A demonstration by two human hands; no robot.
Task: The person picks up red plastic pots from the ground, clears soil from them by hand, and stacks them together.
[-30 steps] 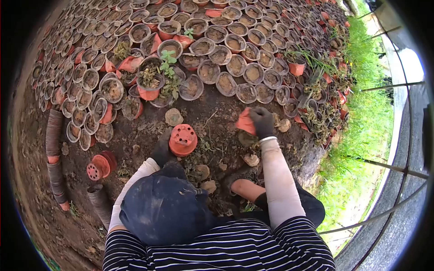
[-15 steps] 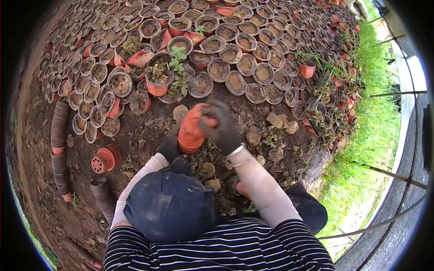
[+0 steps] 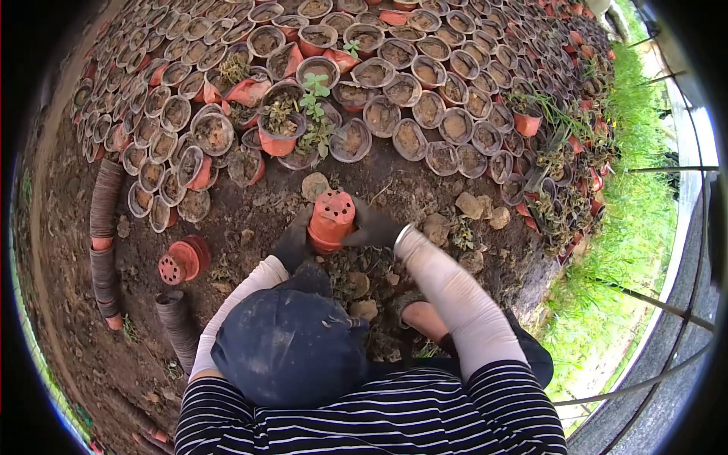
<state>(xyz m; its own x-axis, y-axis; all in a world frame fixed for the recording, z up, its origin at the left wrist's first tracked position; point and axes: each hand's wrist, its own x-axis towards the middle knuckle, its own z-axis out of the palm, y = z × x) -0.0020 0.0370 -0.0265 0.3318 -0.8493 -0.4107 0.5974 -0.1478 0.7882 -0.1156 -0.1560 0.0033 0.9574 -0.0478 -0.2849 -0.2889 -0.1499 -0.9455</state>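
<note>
Between my two dark-gloved hands is a red plastic plant pot (image 3: 331,215), its holed base turned up toward me. My left hand (image 3: 293,241) grips the pot's left side, low near the rim. On the other side my right hand (image 3: 371,226) curls against it, the fingers partly hidden behind the pot. Just beyond the pot a round clod of soil (image 3: 315,186) lies on the ground. More soil clods (image 3: 355,286) lie below my hands, near my knee.
Rows of soil-filled pots (image 3: 379,117) cover the ground ahead; one holds a small green seedling (image 3: 313,96). At left lie a red pot stack (image 3: 183,259) and long nested pot stacks (image 3: 105,205). Grass (image 3: 644,152) and a net edge the right side.
The pot has turned so its holed base now faces up. My right hand has moved from over its top down to its right side. The view has shifted slightly.
</note>
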